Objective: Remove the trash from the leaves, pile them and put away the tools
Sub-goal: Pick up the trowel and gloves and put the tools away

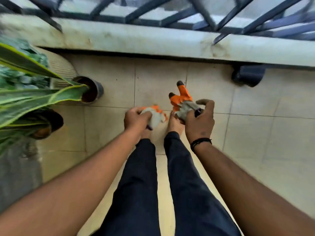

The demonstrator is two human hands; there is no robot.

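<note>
I look down at my legs on a tiled balcony floor. My left hand point(136, 118) grips a crumpled grey and orange work glove point(157, 114). My right hand point(201, 120) grips a second grey and orange work glove point(183, 99) by its cuff, its orange fingers with dark tips pointing away from me. Both hands are held in front of me above my bare feet. No leaves or trash show on the floor in this view.
A low concrete wall point(153, 40) with a dark metal railing point(204, 17) runs across ahead. Potted plants with long green leaves point(34, 96) stand at the left, with dark pots point(92, 89). A dark pipe outlet point(247, 75) sits at the wall's base on the right.
</note>
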